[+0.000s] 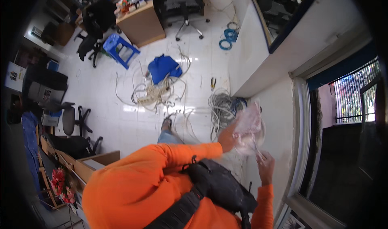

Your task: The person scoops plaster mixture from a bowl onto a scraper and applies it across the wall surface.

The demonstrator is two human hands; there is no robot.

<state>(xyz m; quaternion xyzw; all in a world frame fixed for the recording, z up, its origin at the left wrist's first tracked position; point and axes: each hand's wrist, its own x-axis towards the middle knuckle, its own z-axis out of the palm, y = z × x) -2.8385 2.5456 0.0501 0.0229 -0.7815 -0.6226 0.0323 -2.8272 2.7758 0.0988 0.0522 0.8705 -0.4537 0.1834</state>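
Note:
My left hand (227,138) is at a translucent plastic bag (248,118) with whitish-pink contents; its fingers are largely hidden behind the bag. Just behind and below the bag, a round whitish container (260,135) shows part of its rim. From the right, my right hand (265,162) closes its fingers on a thin tool (255,145), whose far end meets the bag's lower part. The tool's exact kind is blurred. Both hands are in front of me, close to the white wall on the right.
Coiled grey cables (221,107) lie on the floor beyond my hands, with pliers (213,83) near them. A blue cloth (163,67) rests on tangled cables. A blue stool (120,49) stands farther left. At right is a window frame (300,128).

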